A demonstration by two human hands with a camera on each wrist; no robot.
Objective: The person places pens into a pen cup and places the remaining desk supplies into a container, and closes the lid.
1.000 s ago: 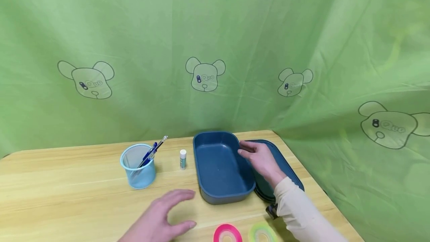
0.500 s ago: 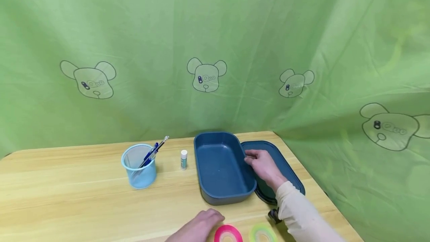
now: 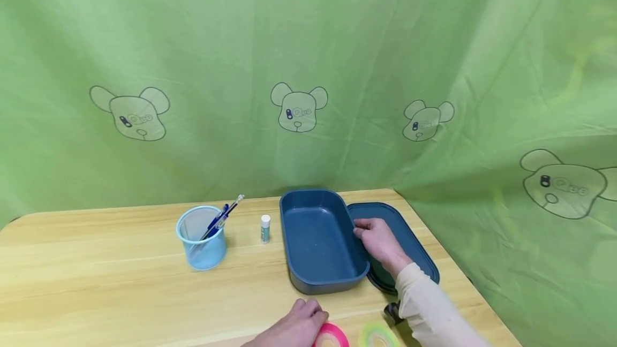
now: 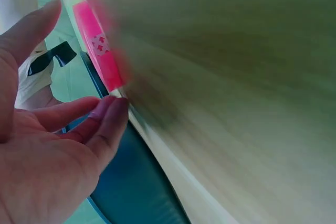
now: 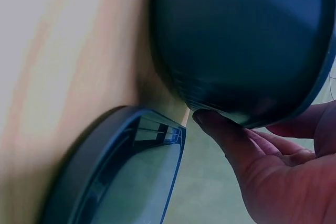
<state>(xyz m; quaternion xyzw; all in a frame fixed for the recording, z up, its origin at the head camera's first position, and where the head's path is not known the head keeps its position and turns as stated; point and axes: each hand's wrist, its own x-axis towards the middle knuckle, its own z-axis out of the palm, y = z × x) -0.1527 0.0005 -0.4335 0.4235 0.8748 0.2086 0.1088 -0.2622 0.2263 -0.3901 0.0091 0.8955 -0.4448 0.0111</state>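
My left hand (image 3: pixel 296 325) is at a pink tape roll (image 3: pixel 332 336) near the table's front edge. In the left wrist view its thumb (image 4: pixel 39 27) is spread away from the fingers, whose fingertips (image 4: pixel 118 106) lie at one end of the pink roll. My right hand (image 3: pixel 383 242) touches the outer right wall of a dark blue open box (image 3: pixel 315 245) in the head view. The right wrist view shows the thumb (image 5: pixel 215 124) against the box's side wall, with the other fingers partly hidden behind the box.
The box's dark lid (image 3: pixel 409 248) lies on the table to its right, partly under my right arm. A yellow-green tape roll (image 3: pixel 378 333) sits beside the pink one. Left of the box are a glue stick (image 3: pixel 265 229) and a light blue mesh cup (image 3: pixel 204 253) with pens. Green curtains hang behind.
My left hand has come in from the left to the pink tape roll, its fingers drawing closer together. The right hand has lowered slightly onto the box's right wall.
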